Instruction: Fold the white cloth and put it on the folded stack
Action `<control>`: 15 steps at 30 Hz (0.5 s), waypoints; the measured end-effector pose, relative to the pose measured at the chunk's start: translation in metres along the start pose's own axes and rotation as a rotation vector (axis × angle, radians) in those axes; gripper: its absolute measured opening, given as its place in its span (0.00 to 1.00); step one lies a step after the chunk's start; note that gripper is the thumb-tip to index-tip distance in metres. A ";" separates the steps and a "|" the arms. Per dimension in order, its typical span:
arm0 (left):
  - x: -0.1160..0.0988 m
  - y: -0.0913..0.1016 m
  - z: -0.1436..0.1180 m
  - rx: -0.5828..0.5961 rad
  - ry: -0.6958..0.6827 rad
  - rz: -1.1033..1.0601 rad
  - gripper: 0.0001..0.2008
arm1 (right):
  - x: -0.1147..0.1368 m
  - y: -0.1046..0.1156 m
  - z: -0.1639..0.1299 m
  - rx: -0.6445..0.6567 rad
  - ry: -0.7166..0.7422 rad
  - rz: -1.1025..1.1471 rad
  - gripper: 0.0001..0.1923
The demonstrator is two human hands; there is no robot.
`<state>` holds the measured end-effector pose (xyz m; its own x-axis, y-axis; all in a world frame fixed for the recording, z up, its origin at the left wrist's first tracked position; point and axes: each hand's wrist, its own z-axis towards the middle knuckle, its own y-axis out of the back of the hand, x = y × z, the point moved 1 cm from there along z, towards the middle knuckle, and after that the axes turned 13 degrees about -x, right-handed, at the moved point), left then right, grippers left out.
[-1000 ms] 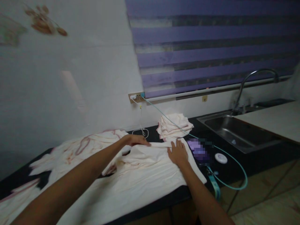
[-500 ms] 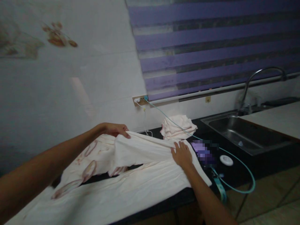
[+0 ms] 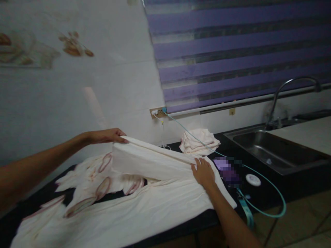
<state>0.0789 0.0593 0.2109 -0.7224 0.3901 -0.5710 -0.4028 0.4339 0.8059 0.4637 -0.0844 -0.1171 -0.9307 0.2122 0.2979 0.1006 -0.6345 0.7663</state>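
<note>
A dark counter (image 3: 261, 194) runs across the lower part of the frame, and most of it is covered by a large white cloth (image 3: 144, 210) with reddish loop patterns towards the lower left. At lower centre-right the right hand (image 3: 204, 172) is laid flat on the cloth, fingers spread and palm down, pressing the fabric against the counter; nothing is gripped by it. From that point a fold of the cloth is raised in a ridge running up and left to the left hand (image 3: 107, 136), at centre-left, where the lifted edge is pinched between thumb and fingers, the hand being nearly closed on the fabric. Just right of the right hand a blurred purple object (image 3: 227, 170) and a small white round disc (image 3: 252, 179) lie on the counter, with a teal cable (image 3: 271, 206) looping past them. Behind, at centre, a folded pile of pale cloths (image 3: 200, 143) sits on the counter. Farther right a steel sink (image 3: 274, 150) with a curved tap (image 3: 289, 93) is set in. On the wall behind, a socket (image 3: 158, 112) is seen below a purple striped blind (image 3: 232, 51).
</note>
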 end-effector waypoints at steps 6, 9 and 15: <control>-0.002 0.027 -0.015 -0.161 -0.131 0.061 0.19 | -0.002 -0.002 -0.001 -0.020 0.000 0.019 0.29; -0.006 0.037 -0.022 -0.211 -0.123 -0.053 0.16 | -0.002 -0.003 0.000 -0.027 -0.010 0.027 0.30; -0.015 0.053 -0.031 -0.345 -0.133 -0.042 0.16 | -0.002 -0.003 0.001 -0.011 -0.010 0.024 0.29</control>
<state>0.0508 0.0508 0.2668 -0.6306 0.4901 -0.6018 -0.6128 0.1615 0.7736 0.4659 -0.0826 -0.1192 -0.9245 0.2042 0.3219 0.1189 -0.6479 0.7524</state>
